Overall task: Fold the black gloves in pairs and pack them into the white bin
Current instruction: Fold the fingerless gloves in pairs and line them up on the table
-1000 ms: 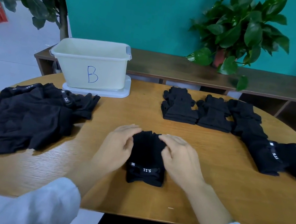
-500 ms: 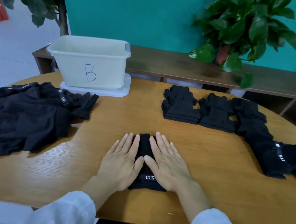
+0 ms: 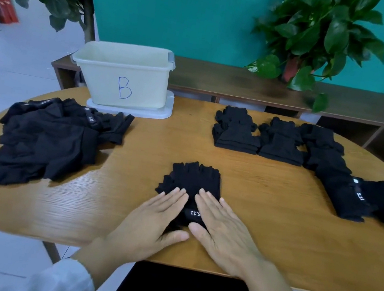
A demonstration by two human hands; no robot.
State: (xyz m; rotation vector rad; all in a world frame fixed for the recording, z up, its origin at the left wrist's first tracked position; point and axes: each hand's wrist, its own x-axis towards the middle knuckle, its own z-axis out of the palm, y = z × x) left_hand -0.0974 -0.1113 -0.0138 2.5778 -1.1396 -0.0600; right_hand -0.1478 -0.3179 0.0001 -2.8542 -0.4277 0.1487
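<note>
Gloves (image 3: 194,181), stacked as a pair at the table's (image 3: 270,246) near edge, lie half hidden under the left hand (image 3: 154,220) and right hand (image 3: 222,228), both pressing flat with straight fingers. The cuff reads "5.11"; the bin (image 3: 124,76) reads "B".

Your left hand (image 3: 152,219) and right hand (image 3: 222,233) lie flat, fingers straight, pressing the near end of a glove pair (image 3: 192,183) on the wooden table (image 3: 260,231). Loose gloves (image 3: 48,140) heaped left; folded pairs (image 3: 281,144) rowed right. White bin (image 3: 124,76), marked "B", stands far left.
</note>
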